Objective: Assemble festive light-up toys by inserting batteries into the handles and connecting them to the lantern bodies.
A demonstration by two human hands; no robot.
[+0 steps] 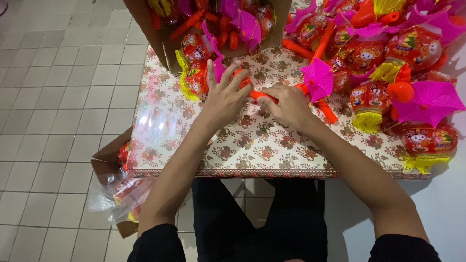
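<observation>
My left hand rests with fingers spread over a red toy lantern with a yellow tassel and a pink fan top, at the far left of the table. My right hand grips an orange plastic stick that runs between both hands toward the lantern. A pink paper fan on an orange handle lies just right of my right hand.
A floral-patterned table holds a heap of red lanterns at the right. An open cardboard box of lanterns sits at the back. Another box with clear plastic bags stands on the tiled floor at the left.
</observation>
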